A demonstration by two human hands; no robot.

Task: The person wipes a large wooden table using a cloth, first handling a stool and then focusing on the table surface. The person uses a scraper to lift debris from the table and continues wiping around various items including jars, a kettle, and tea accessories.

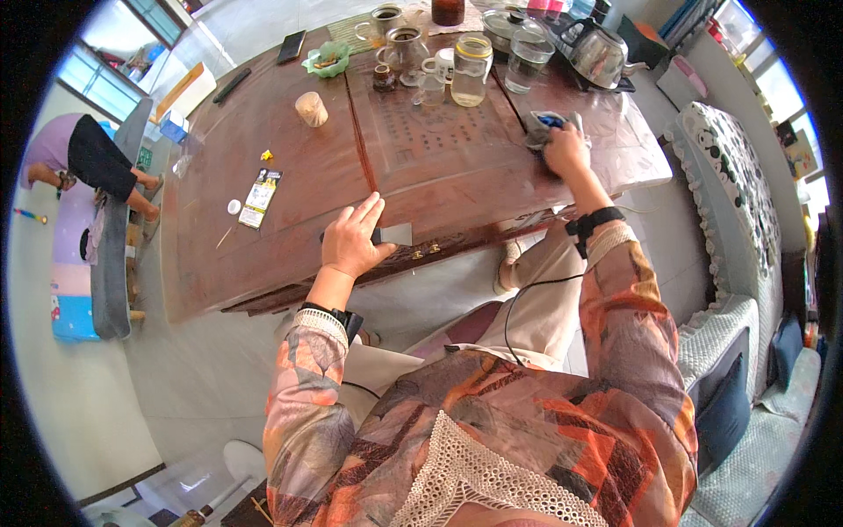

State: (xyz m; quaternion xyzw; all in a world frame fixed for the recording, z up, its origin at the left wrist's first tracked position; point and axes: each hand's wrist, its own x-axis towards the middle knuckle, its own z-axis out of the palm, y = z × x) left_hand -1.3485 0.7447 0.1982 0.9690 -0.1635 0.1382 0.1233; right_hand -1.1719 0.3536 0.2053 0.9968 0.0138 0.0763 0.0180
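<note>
My left hand (355,238) rests at the near edge of the dark red wooden table (316,178), its thumb against a dark object with a flat grey end (395,234); whether it grips this I cannot tell. Over the table's right part, my right hand (568,150) has its fingers on a greyish bundle, perhaps a cloth or bag (541,125), with something blue inside. A printed packet (261,197), a white round cap (234,207), a thin wooden stick (224,238) and a small yellow star (266,155) lie left of my left hand.
A container of toothpicks (311,109), a green dish (327,59), a glass jar (471,71), a glass of water (527,60) and a metal kettle (596,53) stand farther back. A black phone (291,47) lies at the back left. Another person (99,151) is at the far left.
</note>
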